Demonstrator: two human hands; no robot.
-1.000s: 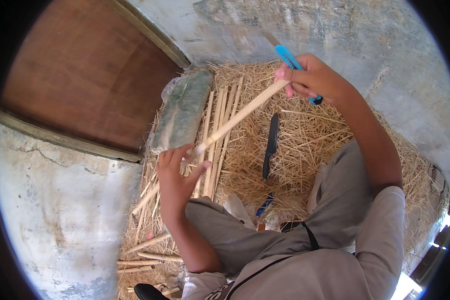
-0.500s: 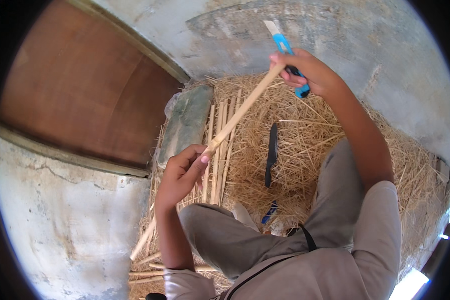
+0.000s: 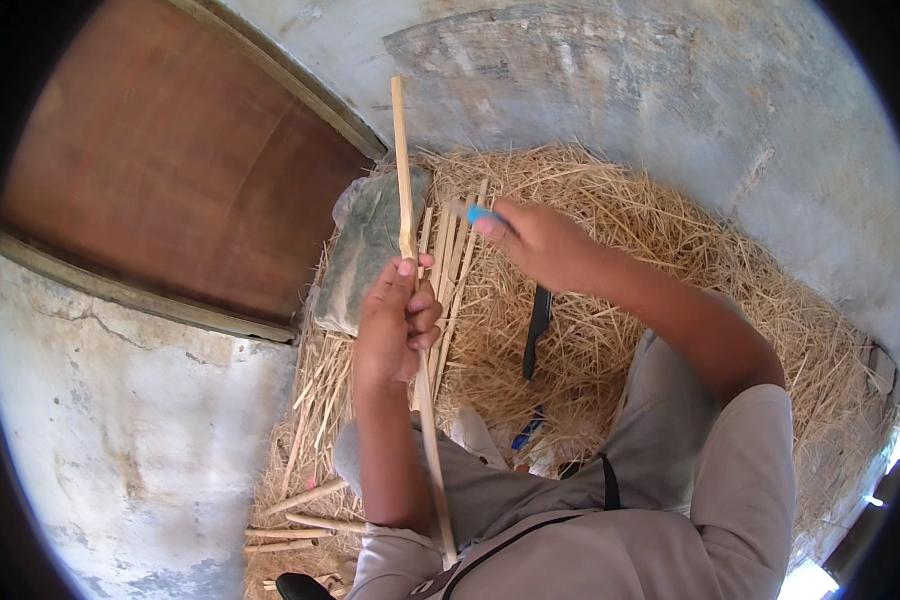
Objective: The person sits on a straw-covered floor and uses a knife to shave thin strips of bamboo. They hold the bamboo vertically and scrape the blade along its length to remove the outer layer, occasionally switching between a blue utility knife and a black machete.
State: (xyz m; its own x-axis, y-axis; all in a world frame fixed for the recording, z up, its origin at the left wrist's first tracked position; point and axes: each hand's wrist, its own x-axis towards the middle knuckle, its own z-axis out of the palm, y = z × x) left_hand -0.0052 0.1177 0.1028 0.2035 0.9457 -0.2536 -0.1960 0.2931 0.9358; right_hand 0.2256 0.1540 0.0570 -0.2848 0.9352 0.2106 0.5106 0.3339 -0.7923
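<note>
My left hand (image 3: 398, 322) is closed around a long pale bamboo strip (image 3: 403, 170) at a knobby joint. The strip stands nearly upright; its upper end rises against the wall, and its lower end runs down past my forearm to my lap. My right hand (image 3: 535, 243) grips a blue utility knife (image 3: 482, 214) to the right of the strip, apart from it. The knife's blade points left and is blurred by motion; most of its handle is hidden in my fingers.
Several bamboo strips (image 3: 452, 262) lie side by side on straw (image 3: 590, 340), beside a greenish stone block (image 3: 370, 245). A black-handled knife (image 3: 536, 335) and a small blue item (image 3: 528, 428) lie before me. More cut sticks (image 3: 290, 540) are at lower left. A concrete wall (image 3: 610, 90) stands ahead.
My right hand has let go of the strip's upper end and moved down and left with the utility knife. The strip has swung from slanting to nearly upright in my left hand.
</note>
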